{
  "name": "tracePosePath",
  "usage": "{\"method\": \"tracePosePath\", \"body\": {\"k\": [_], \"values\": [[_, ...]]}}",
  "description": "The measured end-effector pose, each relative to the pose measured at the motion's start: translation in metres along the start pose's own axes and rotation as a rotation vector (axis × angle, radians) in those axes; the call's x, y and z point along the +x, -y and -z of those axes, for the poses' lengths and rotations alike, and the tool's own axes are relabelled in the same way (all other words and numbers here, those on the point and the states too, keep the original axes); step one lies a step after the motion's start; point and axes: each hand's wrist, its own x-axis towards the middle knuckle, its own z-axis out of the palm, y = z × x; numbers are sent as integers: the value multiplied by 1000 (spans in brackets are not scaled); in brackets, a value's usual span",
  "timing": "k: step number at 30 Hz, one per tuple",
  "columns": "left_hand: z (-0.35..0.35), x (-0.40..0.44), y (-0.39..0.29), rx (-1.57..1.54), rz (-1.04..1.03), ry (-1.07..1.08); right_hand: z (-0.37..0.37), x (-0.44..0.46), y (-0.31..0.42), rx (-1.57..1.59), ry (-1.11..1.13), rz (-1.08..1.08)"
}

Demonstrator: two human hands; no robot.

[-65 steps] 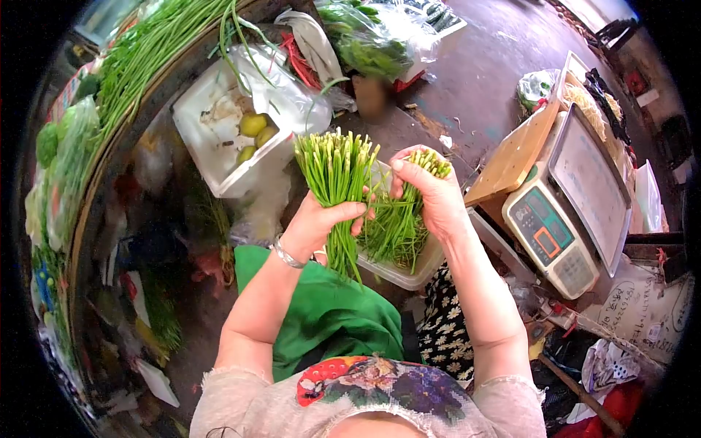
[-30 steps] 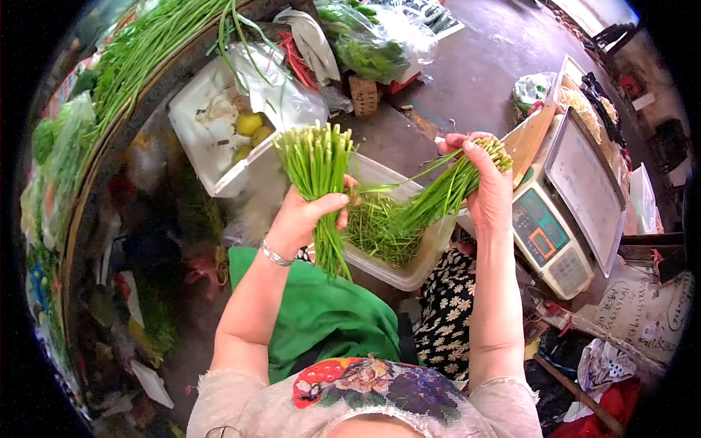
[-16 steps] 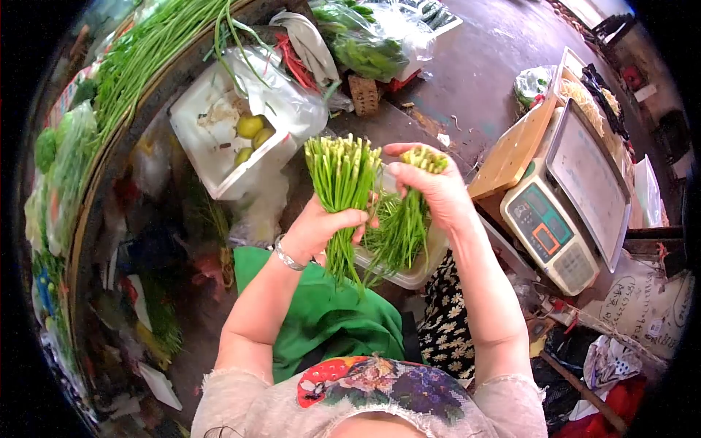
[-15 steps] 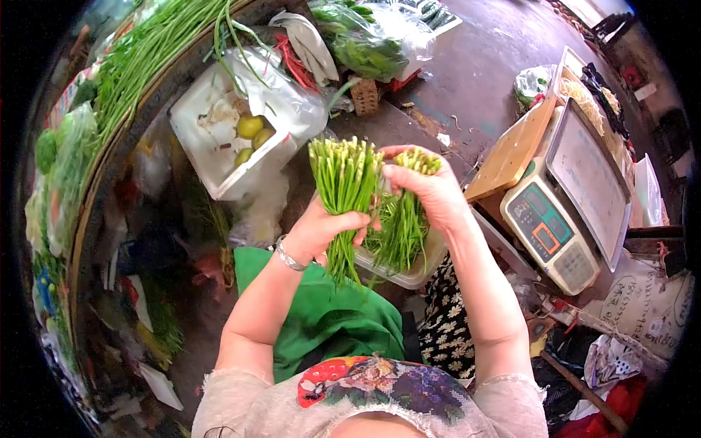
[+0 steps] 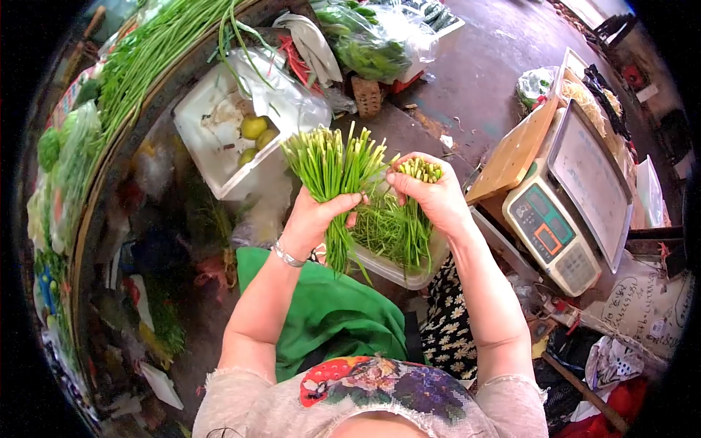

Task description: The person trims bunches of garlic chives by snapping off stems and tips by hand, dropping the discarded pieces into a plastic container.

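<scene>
A thick bunch of green stalks (image 5: 332, 164), with pale cut ends fanned upward, is gripped in my left hand (image 5: 315, 217). Its thin leafy ends hang below the fist. My right hand (image 5: 434, 197) is closed around a smaller bunch of similar stalks (image 5: 415, 233), cut ends up and leaves hanging down. The kind of vegetable is not certain; the stalks look like chives. Both hands are close together over a clear plastic tub (image 5: 412, 281), which holds more loose greens (image 5: 380, 223). My right fingertips are near the edge of the left bunch.
A white foam box (image 5: 219, 179) with several yellow-green fruits (image 5: 253, 128) stands ahead on the left. At right are a digital scale (image 5: 555, 233) and a wooden board (image 5: 511, 157). Long green vegetables (image 5: 161, 62) line the left shelf. Bagged greens (image 5: 372, 51) lie at the back.
My left hand has shifted slightly left with its bunch, whose cut ends now spread wider. The gap between the two bunches has grown, showing more greens in the tub.
</scene>
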Motion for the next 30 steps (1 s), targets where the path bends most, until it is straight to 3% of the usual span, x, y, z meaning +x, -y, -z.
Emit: {"method": "tracePosePath", "body": {"k": [6,12,14,16,21,27,30], "values": [[3,1,1,-21,-37,-42,11,1,11,125,-115,3],[-10,0,1,56,-45,-28,-24,-10,3,105,19,-62],[-15,-1,0,-9,-36,-10,-21,-8,-2,80,-1,-47],[-5,2,1,21,-19,-40,-6,-4,0,-165,-38,-10],[4,2,-4,106,10,-71,13,-4,5,-146,-89,21],[17,6,1,167,-40,-83,31,-6,24,-101,-324,138],[22,6,-3,3,-19,-142,40,-8,28,-147,-384,175]]}}
